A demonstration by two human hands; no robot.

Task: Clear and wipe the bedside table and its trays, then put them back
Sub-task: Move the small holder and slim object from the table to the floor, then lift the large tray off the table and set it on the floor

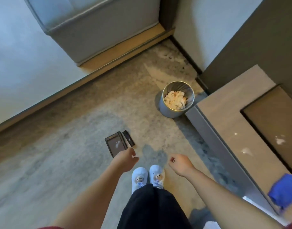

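Observation:
A dark square tray [115,144] lies on the carpet, with a narrow black tray [128,138] beside its right edge. My left hand [125,160] hangs just below them, fingers loosely apart, holding nothing. My right hand [180,163] is to the right over the carpet, fingers curled, with nothing in it. The bedside table [224,111] stands at the right, its wooden top bearing a large dark tray [271,118] with white smears. A blue cloth [284,189] lies on the table's near end.
A round metal bin [168,111] full of crumpled paper stands on the carpet against the table's far corner. A grey upholstered bed base [99,33] and white bedding fill the upper left. My feet in white slippers [147,176] stand between my hands.

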